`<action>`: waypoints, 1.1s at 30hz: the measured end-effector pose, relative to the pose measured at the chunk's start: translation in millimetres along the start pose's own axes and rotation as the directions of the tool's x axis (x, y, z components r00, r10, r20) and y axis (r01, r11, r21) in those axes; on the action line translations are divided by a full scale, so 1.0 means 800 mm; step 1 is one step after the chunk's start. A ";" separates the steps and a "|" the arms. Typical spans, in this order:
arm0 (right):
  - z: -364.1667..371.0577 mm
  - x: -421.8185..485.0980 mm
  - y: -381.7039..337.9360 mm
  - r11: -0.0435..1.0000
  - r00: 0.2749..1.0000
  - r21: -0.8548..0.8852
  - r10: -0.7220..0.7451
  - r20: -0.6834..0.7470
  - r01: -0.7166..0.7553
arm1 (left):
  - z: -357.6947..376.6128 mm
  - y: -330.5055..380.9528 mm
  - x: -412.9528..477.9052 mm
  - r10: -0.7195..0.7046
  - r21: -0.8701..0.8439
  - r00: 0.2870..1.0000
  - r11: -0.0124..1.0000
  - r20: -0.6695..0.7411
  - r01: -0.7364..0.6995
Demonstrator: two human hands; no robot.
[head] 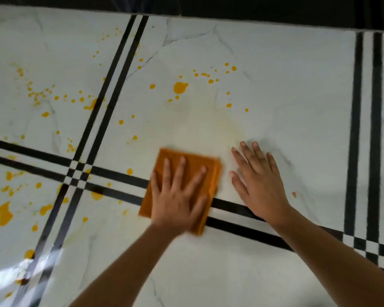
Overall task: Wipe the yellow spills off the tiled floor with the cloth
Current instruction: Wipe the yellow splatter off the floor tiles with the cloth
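Orange cloth (213, 171) is pressed flat on the tiled floor (286, 96) by the left hand (177, 202), whose fingers (182, 169) are held straight and spread, with nothing gripped. The cloth is laid across a pair of black stripes (230, 207). The right hand (259, 185) is rested just beside it, fingers extended on bare tile. Yellow spills (180, 87) are scattered beyond and to the left, and a faint yellow smear (226, 127) is seen just past the cloth.

View: single head-worn wide-angle camera.
Position: above the tiled floor (275, 89), behind the person's forearms (124, 264), which enter from the bottom edge.
Facing: forward and steeply down; the floor's far edge meets a dark band (253, 6) along the top.
Nearness: close, at arm's length; left hand (177, 196) and right hand (257, 182) lie mid-frame.
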State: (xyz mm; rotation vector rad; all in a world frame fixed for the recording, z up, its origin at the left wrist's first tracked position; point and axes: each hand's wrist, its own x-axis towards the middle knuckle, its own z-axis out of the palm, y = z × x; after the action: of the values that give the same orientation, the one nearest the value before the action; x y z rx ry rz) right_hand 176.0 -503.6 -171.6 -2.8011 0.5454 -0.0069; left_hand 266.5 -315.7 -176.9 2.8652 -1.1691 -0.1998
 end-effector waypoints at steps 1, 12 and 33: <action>0.002 -0.004 -0.012 1.000 0.999 0.005 -0.031 -0.009 0.031 | 0.001 -0.013 -0.025 0.102 0.038 0.994 0.994 0.029 -0.103; 0.040 -0.027 -0.051 0.985 0.989 -0.090 -0.147 0.019 0.148 | 0.002 -0.074 -0.089 0.208 0.061 0.972 0.974 0.111 -0.216; 0.039 -0.026 -0.053 0.983 0.989 -0.109 -0.147 0.000 0.146 | -0.002 -0.112 -0.083 -0.307 -0.041 0.951 0.950 0.047 0.308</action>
State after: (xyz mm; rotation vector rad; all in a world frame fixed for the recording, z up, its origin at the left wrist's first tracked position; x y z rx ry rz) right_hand 174.4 -449.3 -188.8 -2.9428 0.3497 -0.0197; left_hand 281.7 -205.0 -175.9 2.9970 -0.7025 -0.2922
